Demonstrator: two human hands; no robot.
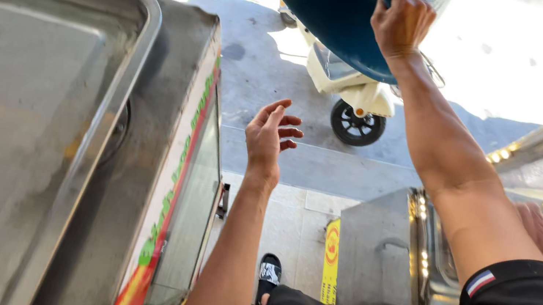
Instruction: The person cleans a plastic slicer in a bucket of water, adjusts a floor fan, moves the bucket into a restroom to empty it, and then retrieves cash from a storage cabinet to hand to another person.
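Reaching overhead, right hand (403, 19) grip closed on dark blue canopy (327, 6); left hand (271, 134) open, empty.

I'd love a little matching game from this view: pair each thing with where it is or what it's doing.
1. right hand
2. left hand
3. steel tray
4. scooter

a. lying flat at the far left
b. open, holding nothing
c. gripping the blue canopy overhead
d. parked on the pavement ahead

Pairs: 1-c, 2-b, 3-a, 4-d
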